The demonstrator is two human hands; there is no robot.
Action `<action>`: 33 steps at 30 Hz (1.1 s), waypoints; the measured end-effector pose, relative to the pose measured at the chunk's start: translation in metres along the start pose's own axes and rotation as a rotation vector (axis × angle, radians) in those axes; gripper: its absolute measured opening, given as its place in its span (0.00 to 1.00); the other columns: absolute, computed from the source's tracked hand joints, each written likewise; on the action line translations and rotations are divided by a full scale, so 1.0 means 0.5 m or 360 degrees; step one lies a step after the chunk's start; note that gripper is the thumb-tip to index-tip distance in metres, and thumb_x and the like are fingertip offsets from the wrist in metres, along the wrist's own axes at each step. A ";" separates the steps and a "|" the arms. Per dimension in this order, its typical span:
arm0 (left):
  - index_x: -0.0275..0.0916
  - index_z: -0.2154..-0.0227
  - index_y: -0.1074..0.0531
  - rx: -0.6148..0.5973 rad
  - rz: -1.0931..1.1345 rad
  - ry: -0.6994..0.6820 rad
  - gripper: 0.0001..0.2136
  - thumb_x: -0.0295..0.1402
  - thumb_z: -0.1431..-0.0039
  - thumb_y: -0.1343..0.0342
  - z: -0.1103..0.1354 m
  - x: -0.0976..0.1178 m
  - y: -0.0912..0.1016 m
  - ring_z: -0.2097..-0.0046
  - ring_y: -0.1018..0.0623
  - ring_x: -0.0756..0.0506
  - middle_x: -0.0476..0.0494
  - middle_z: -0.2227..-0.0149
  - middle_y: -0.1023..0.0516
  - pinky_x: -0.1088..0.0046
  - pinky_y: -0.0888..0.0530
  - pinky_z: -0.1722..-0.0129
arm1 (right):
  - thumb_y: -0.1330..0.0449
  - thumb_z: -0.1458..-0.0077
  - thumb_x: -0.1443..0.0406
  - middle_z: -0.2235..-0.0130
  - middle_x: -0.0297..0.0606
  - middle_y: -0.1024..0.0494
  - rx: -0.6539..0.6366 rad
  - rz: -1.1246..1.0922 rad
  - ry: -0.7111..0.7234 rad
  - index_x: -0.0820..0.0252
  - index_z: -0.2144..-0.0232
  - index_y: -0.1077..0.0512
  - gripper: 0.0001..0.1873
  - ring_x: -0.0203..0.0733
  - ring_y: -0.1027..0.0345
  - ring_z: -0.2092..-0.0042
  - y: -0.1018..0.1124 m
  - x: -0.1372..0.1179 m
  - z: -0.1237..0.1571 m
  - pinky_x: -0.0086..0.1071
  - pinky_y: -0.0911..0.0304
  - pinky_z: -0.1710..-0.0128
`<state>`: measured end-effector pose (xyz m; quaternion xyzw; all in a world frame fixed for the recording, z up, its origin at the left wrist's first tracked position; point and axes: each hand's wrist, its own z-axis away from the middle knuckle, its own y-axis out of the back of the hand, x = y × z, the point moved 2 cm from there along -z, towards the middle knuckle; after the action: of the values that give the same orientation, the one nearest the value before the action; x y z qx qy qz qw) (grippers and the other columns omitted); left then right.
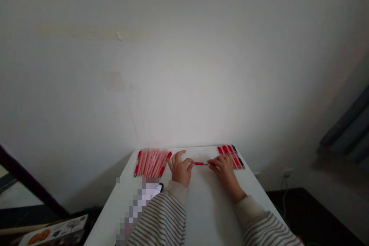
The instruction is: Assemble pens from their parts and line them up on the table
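Observation:
Level above the white table, a pen with a red grip (199, 163) stretches between my two hands. My left hand (181, 168) pinches its left end between thumb and forefinger, the other fingers spread. At the thin right end, the fingertips of my right hand (224, 168) are closed; the exact part under them is too small to make out. Left of my left hand lies a bunch of pink and red pens (150, 163), side by side. A smaller row of red pens (227, 150) lies partly behind my right hand.
A phone (147, 198), partly blurred out, lies beside my left forearm on the white table (207, 207). The table's far edge meets a grey wall (184, 65). A printed box (57, 232) sits low at left, and a wall socket (287, 172) with a cable is at right.

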<state>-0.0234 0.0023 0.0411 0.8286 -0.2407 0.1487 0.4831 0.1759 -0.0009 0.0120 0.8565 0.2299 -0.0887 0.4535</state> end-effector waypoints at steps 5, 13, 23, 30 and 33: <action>0.49 0.71 0.21 -0.0003 0.0032 0.0001 0.05 0.33 0.48 0.41 0.000 -0.003 -0.003 0.40 0.38 0.38 0.46 0.45 0.31 0.37 0.54 0.38 | 0.41 0.43 0.60 0.63 0.37 0.25 -0.0011 -0.0030 0.0003 0.45 0.63 0.22 0.08 0.48 0.38 0.55 0.003 -0.002 0.000 0.49 0.47 0.47; 0.52 0.67 0.21 0.0022 0.0044 -0.0003 0.06 0.34 0.48 0.40 -0.001 -0.007 -0.005 0.41 0.36 0.38 0.45 0.45 0.31 0.40 0.52 0.38 | 0.44 0.42 0.58 0.63 0.37 0.25 0.0004 -0.0039 -0.0005 0.44 0.62 0.23 0.09 0.47 0.37 0.55 0.003 0.002 -0.001 0.46 0.46 0.49; 0.48 0.70 0.22 -0.0014 -0.0239 0.0248 0.05 0.33 0.53 0.37 -0.003 -0.019 -0.002 0.40 0.39 0.37 0.46 0.45 0.31 0.44 0.49 0.41 | 0.45 0.41 0.58 0.62 0.38 0.25 0.0082 -0.0017 -0.0087 0.48 0.62 0.23 0.11 0.48 0.37 0.55 0.013 0.020 -0.006 0.46 0.46 0.50; 0.46 0.72 0.22 -0.0034 -0.0347 0.0258 0.04 0.35 0.53 0.37 -0.002 -0.021 -0.007 0.41 0.39 0.36 0.45 0.46 0.31 0.41 0.50 0.42 | 0.45 0.41 0.58 0.62 0.38 0.25 0.0082 -0.0012 -0.0091 0.48 0.62 0.23 0.11 0.48 0.38 0.54 0.017 0.013 -0.004 0.47 0.49 0.47; 0.45 0.72 0.22 -0.0022 -0.0370 0.0224 0.04 0.36 0.53 0.37 -0.002 -0.020 -0.006 0.41 0.40 0.35 0.45 0.46 0.31 0.41 0.50 0.41 | 0.45 0.41 0.58 0.62 0.38 0.25 0.0084 -0.0029 -0.0082 0.48 0.62 0.23 0.11 0.48 0.37 0.54 0.015 0.014 -0.004 0.48 0.50 0.45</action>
<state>-0.0300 0.0071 0.0347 0.8351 -0.1096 0.1479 0.5184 0.1853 -0.0009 0.0161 0.8635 0.2235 -0.1209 0.4357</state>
